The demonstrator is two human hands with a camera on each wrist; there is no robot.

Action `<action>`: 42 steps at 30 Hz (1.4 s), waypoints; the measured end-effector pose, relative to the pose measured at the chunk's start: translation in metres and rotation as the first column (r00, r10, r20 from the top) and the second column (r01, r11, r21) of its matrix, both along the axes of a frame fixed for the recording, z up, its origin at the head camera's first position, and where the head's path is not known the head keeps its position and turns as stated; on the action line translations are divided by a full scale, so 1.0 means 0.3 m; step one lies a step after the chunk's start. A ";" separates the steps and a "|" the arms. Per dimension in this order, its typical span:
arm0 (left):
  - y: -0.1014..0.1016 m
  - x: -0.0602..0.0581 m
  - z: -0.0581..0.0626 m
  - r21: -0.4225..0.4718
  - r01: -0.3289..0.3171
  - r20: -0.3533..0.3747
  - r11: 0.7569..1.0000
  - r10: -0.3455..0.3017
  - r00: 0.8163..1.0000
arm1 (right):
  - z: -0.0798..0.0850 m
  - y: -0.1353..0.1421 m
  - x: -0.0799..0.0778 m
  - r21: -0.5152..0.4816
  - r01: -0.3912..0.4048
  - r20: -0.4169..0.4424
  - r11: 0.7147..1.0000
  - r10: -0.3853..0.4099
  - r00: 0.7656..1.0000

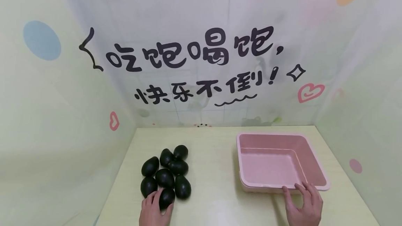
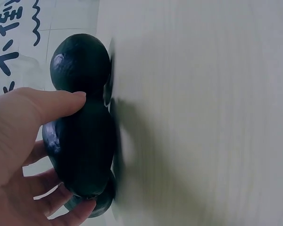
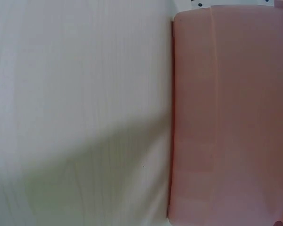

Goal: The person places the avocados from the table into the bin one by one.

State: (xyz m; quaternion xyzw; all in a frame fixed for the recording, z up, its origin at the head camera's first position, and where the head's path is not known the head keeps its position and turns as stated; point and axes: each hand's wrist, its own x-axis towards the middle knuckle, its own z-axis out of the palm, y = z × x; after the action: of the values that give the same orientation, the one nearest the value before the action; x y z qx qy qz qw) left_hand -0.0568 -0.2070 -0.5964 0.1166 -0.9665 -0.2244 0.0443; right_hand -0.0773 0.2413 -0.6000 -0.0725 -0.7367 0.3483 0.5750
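Several dark green avocados lie in a cluster on the left of the table. My left hand [image 1: 154, 208] is at the nearest avocado [image 1: 167, 198], its thumb on one side and fingers curled round the other. The left wrist view shows that avocado [image 2: 85, 146] between thumb and fingers, with another avocado [image 2: 80, 61] beyond the thumb. On the right, my right hand [image 1: 304, 203] rests its fingertips at the front rim of an empty pink plastic basin [image 1: 267, 168], fingers loosely bent. The right wrist view shows mostly the basin's side [image 3: 236, 113], with a fingertip in the lower right corner.
The pale wood-grain table [image 1: 213, 170] extends between the avocados and the basin. Printed cloth walls enclose it on the left, back and right, the back wall [image 1: 201, 16] bearing black Chinese lettering.
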 end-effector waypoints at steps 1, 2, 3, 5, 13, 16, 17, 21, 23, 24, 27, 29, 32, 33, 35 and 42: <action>0.001 0.000 0.000 0.002 -0.001 0.003 1.000 0.001 1.000 | 0.000 0.000 0.001 0.001 0.000 0.003 1.000 0.000 1.000; 0.002 0.000 0.001 0.004 -0.003 0.005 1.000 0.003 1.000 | -0.001 0.000 0.001 0.002 -0.001 0.006 1.000 0.001 1.000; 0.002 0.000 0.000 0.005 -0.006 0.007 1.000 0.006 1.000 | -0.003 0.002 0.003 0.004 -0.003 0.014 1.000 0.003 1.000; 0.003 -0.001 -0.003 0.006 -0.010 0.011 1.000 0.010 1.000 | -0.006 0.004 0.004 0.007 -0.009 0.026 1.000 0.009 1.000; -0.003 -0.004 -0.025 -0.017 -0.001 -0.006 1.000 0.000 1.000 | -0.024 0.011 0.007 0.024 -0.034 0.042 0.999 0.033 0.999; -0.004 -0.002 -0.021 -0.015 0.000 -0.006 1.000 0.000 1.000 | -0.028 0.010 0.009 0.024 -0.035 0.045 0.999 0.034 0.998; -0.003 -0.002 -0.019 -0.011 -0.002 -0.005 1.000 0.002 1.000 | -0.029 0.010 0.009 0.023 -0.034 0.050 0.999 0.033 0.998; -0.001 0.000 -0.009 0.022 -0.014 -0.013 1.000 0.014 1.000 | -0.034 0.011 0.010 0.028 -0.026 0.053 0.999 0.024 0.998; 0.000 0.000 -0.008 0.037 -0.021 -0.013 0.999 0.022 1.000 | -0.035 0.013 0.009 0.034 -0.020 0.054 0.999 0.018 0.998; -0.001 0.001 -0.009 0.043 -0.023 -0.013 0.999 0.024 1.000 | -0.036 0.013 0.009 0.037 -0.017 0.053 0.999 0.015 0.998; -0.001 0.004 -0.013 0.049 -0.026 -0.013 0.998 0.027 1.000 | -0.035 0.014 0.011 0.041 -0.012 0.061 0.999 0.009 0.998; 0.000 0.007 -0.014 0.050 -0.025 -0.018 0.998 0.026 1.000 | -0.035 0.014 0.013 0.040 -0.008 0.063 0.999 0.006 0.998; 0.001 0.012 -0.008 0.048 -0.027 -0.023 0.998 0.028 0.999 | -0.035 0.013 0.017 0.036 -0.003 0.074 0.999 0.000 0.997; 0.002 0.015 -0.005 0.047 -0.028 -0.024 0.999 0.029 0.999 | -0.036 0.013 0.018 0.034 -0.002 0.075 0.999 -0.001 0.997; 0.004 0.018 0.001 0.045 -0.036 -0.022 0.998 0.037 0.999 | -0.038 0.013 0.018 0.034 0.000 0.076 0.999 -0.003 0.997; 0.007 0.026 0.010 0.040 -0.043 -0.051 0.998 0.045 0.998 | -0.040 0.015 0.017 0.041 0.000 0.068 0.999 -0.003 0.998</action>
State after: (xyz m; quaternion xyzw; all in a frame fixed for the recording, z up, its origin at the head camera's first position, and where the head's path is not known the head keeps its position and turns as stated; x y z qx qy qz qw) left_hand -0.0491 -0.2048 -0.5935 0.1329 -0.9576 -0.2452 0.0719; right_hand -0.0723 0.2457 -0.6121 -0.0729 -0.7629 0.3301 0.5511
